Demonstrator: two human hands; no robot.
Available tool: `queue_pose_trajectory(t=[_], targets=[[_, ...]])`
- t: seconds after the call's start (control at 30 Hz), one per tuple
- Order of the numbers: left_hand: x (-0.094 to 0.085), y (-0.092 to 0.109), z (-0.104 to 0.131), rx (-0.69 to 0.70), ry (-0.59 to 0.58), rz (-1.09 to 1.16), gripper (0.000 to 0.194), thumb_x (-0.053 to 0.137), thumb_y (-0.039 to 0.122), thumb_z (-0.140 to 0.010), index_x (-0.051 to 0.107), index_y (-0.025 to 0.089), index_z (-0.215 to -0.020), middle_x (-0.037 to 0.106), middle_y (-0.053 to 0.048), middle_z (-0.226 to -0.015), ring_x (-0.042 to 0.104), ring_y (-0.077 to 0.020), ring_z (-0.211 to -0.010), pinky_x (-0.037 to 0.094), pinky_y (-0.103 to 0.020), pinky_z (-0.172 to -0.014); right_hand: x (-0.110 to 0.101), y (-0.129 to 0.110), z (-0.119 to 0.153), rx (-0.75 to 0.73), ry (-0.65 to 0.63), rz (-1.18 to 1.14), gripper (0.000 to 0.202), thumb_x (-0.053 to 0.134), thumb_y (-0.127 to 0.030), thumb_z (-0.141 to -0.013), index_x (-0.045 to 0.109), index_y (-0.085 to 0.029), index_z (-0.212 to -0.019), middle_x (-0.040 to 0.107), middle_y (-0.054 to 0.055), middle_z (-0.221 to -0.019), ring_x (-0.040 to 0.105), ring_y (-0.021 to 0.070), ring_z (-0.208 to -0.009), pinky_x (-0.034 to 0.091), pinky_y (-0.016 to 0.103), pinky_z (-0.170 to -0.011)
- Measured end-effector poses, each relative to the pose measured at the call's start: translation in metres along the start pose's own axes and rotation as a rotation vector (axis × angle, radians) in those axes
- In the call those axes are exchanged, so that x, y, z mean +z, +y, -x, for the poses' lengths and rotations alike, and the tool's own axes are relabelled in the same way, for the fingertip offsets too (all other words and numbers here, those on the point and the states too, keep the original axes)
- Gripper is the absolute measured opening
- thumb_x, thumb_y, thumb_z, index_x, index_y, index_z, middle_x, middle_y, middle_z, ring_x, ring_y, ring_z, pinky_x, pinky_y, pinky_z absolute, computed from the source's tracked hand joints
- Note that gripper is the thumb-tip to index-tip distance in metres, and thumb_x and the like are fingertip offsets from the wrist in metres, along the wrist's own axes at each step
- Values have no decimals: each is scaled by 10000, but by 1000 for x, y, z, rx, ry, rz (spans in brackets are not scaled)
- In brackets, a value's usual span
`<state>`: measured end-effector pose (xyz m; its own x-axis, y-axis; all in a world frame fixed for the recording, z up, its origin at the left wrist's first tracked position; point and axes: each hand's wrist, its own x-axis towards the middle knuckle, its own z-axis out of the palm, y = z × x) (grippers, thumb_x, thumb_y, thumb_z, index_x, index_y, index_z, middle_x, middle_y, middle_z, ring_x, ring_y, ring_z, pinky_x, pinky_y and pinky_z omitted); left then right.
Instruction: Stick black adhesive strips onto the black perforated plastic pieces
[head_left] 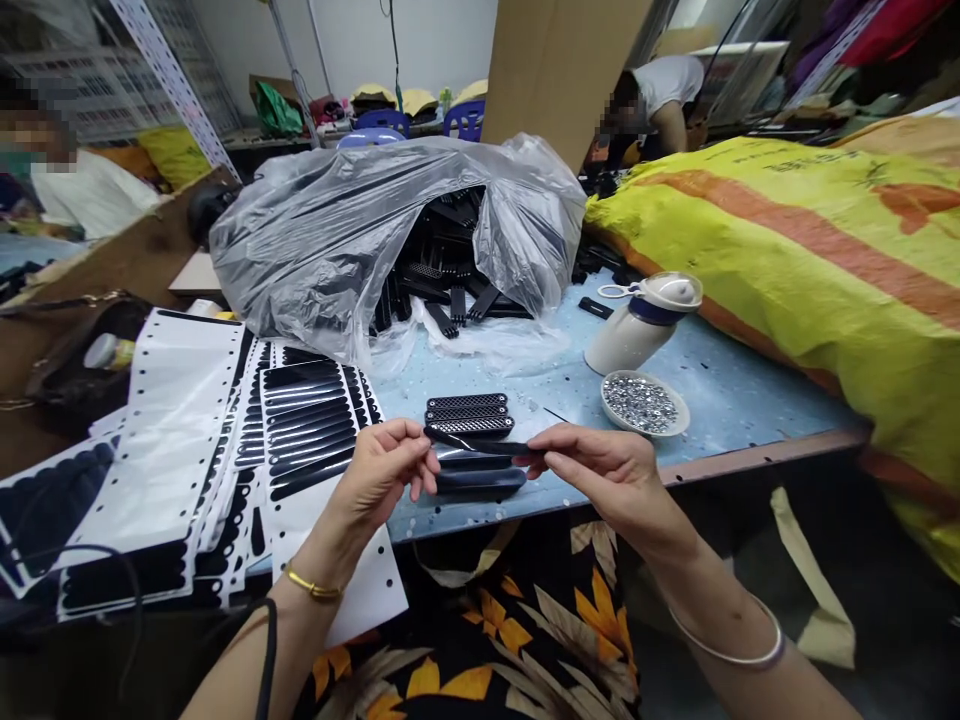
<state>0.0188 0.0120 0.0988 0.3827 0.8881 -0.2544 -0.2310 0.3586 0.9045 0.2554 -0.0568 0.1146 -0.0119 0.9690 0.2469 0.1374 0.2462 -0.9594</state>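
The thin black strip (495, 449) spans the centre of the frame, just beside textured black pieces (469, 410). I see the left hand (384, 465) pinching one end, the right hand (611, 470) the other. Positioning it seems underway, calling for light, even fingertip control.

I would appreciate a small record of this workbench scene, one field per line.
left hand: pinches one end of a black strip
right hand: holds the strip's other end
left hand position: beside the sticker sheets
bowl: filled with small shiny pieces
bottle: upright, behind the bowl
plastic bag: open, black parts inside
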Motion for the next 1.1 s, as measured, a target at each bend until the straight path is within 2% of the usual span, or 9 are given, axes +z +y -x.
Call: queue_pose_trajectory(t=[0.17, 0.27, 0.37, 0.5, 0.63, 0.7, 0.8, 0.97, 1.1], targets=[[-2, -1, -17, -50, -36, 35, 345, 835, 390, -634, 660, 97, -684, 690, -84, -558, 632, -154, -406, 378, -170, -338, -11, 14, -12, 88, -64, 21, 122, 735, -289, -827, 764, -187, -886, 772, 51, -771, 751, 195, -698, 644, 281, -660], [-3, -3, -27, -53, -8, 42, 338, 837, 382, -626, 647, 102, -636, 675, -73, -528, 625, -150, -388, 348, -162, -327, -17, 23, -22, 96, -88, 29, 117, 736, -287, -819, 768, -188, -872, 768, 50, -758, 746, 195, -683, 641, 287, -648], [-5, -5, -35, -27, 36, 46, 307, 840, 341, -616, 645, 103, -622, 681, -74, -534, 629, -144, -401, 345, -158, -336, -20, 35, -30, 79, -24, 76, 201, 720, -330, -831, 771, -191, -968, 783, 68, -816, 743, 207, -685, 631, 294, -564], [-7, -8, -40, -14, 80, 71, 298, 833, 325, -631, 638, 100, -629, 698, -90, -569, 643, -149, -432, 355, -162, -350, -16, 43, -41, -81, 119, 390, 191, 730, -307, -818, 774, -216, -980, 788, 76, -902, 742, 216, -742, 627, 310, -580], [-7, -8, -42, -27, 79, 107, 328, 844, 347, -631, 628, 101, -636, 713, -104, -597, 655, -153, -450, 363, -161, -355, -3, 46, -52, -303, -4, 576, 173, 721, -299, -833, 765, -207, -973, 779, 88, -895, 729, 223, -783, 615, 345, -700], [-7, -8, -42, -32, 70, 125, 343, 850, 360, -631, 623, 103, -635, 721, -106, -614, 659, -151, -458, 368, -158, -359, 3, 50, -56, -366, -64, 616, 165, 695, -298, -858, 763, -187, -960, 762, 91, -825, 708, 220, -737, 597, 351, -676], [-9, -9, -42, -35, 62, 125, 351, 852, 377, -640, 632, 103, -650, 727, -106, -630, 664, -149, -469, 385, -157, -365, 7, 55, -59, -371, -105, 628, 148, 650, -277, -896, 762, -188, -935, 731, 73, -745, 674, 196, -660, 565, 327, -609], [-15, -14, -44, -33, 61, 87, 350, 838, 391, -666, 637, 103, -663, 720, -100, -622, 657, -144, -463, 401, -163, -361, 7, 57, -57, -345, -44, 595, 207, 701, -305, -867, 746, -236, -1057, 762, 58, -831, 707, 216, -721, 593, 335, -653], [-18, -17, -47, -50, 63, 125, 352, 844, 389, -657, 631, 109, -658, 721, -100, -621, 660, -146, -464, 398, -160, -357, 9, 58, -58, -336, -80, 589, 139, 644, -256, -898, 760, -234, -971, 760, 55, -814, 710, 201, -710, 594, 320, -646]])
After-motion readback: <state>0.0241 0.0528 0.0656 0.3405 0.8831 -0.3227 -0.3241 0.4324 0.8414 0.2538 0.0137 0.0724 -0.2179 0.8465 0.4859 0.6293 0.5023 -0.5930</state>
